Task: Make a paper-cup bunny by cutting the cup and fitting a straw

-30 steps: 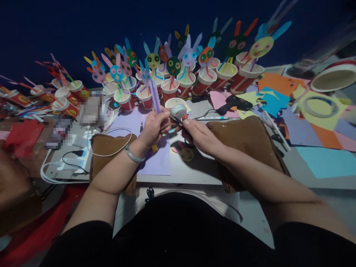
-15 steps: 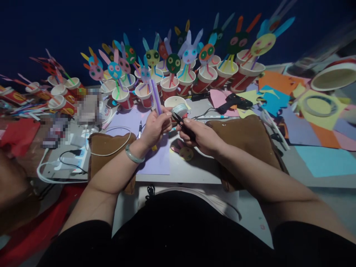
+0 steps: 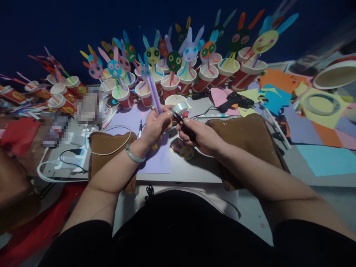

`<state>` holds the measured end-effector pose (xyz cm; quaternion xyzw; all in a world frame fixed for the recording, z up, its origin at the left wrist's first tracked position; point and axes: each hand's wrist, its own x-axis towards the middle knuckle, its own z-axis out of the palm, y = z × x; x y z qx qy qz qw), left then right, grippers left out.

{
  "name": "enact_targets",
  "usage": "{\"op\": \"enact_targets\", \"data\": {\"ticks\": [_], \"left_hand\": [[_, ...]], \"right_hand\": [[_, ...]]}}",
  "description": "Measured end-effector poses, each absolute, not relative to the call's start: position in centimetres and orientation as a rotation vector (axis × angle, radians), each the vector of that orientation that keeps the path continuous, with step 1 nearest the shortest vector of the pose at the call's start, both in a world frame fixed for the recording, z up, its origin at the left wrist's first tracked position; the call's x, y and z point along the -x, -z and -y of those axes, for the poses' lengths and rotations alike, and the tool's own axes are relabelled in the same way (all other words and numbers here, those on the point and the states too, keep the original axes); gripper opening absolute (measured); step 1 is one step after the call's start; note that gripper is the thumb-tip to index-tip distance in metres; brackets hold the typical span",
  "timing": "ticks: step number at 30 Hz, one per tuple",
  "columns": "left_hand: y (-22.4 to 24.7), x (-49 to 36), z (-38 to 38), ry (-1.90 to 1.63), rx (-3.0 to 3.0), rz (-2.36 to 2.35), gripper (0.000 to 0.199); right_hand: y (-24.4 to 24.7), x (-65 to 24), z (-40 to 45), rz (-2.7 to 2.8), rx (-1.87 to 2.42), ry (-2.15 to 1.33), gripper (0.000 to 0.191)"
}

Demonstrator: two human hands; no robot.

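Note:
My left hand (image 3: 156,125) is closed round purple pipe cleaners (image 3: 154,94), which stick up above the fist. A jade bracelet circles that wrist. Close beside it, my right hand (image 3: 201,135) grips black scissors (image 3: 179,119), whose blades point up and left toward my left fingertips. A roll of clear tape (image 3: 180,108) sits just behind the scissor blades, in front of a paper cup (image 3: 175,100). Below the hands, a yellow paper face with pink ears (image 3: 186,151) lies on the table.
Behind stand several red cups (image 3: 170,87) holding paper rabbit heads. Brown cushions (image 3: 244,137) lie under both forearms. At right are a black glue gun (image 3: 236,101) and coloured paper (image 3: 328,157); at left, a power strip (image 3: 79,157) with cables. A person's arm (image 3: 13,181) shows far left.
Both hands keep nearly the same place and hold. The view has shifted very slightly.

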<state>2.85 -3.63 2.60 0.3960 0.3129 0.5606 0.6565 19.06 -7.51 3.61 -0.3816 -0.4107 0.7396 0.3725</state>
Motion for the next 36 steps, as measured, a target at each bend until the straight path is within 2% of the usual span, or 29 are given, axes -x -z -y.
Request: {"op": "enact_targets", "data": {"ticks": [20,26,36], "left_hand": [[-1.6,-3.0,3.9,-1.229,-0.956,-0.749,0.036],[-1.6,-2.9,4.1,-1.216,-0.974,-0.752,0.034],[-1.9,-3.0,4.1,-1.221,-0.964,-0.752,0.037]], "right_hand": [[-3.8,-19.0,7.5,1.022,0.931,-1.852,0.04],[-4.3,-18.9,7.8,0.993,0.896,-1.896,0.051],[-4.4,-19.0,7.7,0.942,0.912,-1.898,0.05]]}}
